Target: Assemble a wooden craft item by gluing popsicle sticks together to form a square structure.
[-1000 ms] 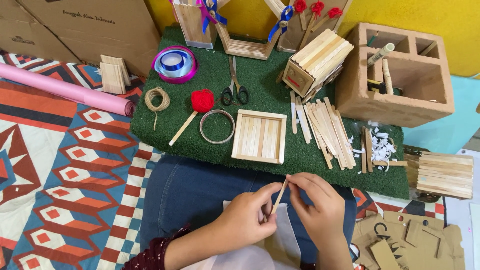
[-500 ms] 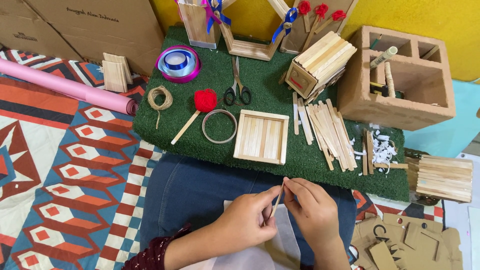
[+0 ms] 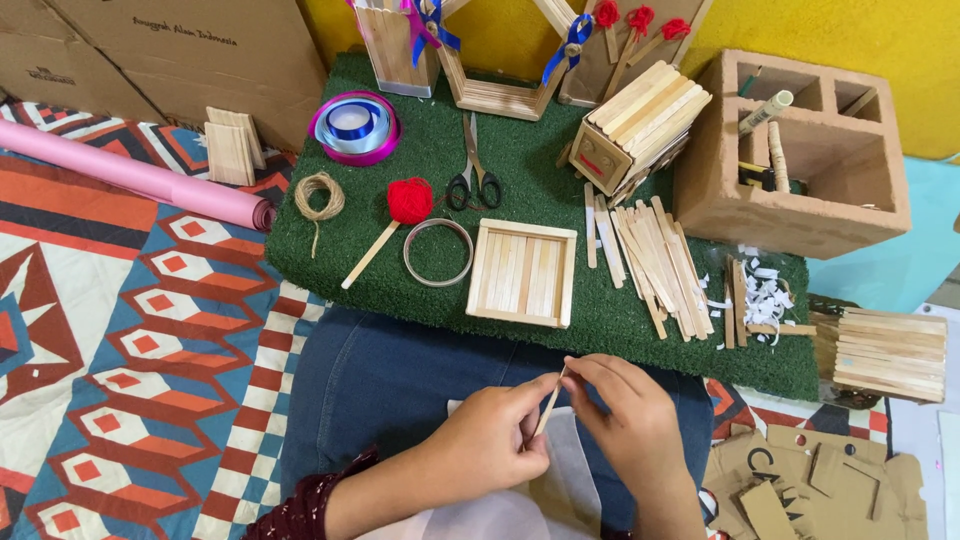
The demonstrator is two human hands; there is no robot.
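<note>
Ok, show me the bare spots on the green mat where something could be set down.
Free grass shows along the green turf mat's front edge, below the metal ring and the flat wooden stick, and behind the square stick panel near the black scissors. The right side is crowded with loose wooden sticks and white paper scraps.
</note>
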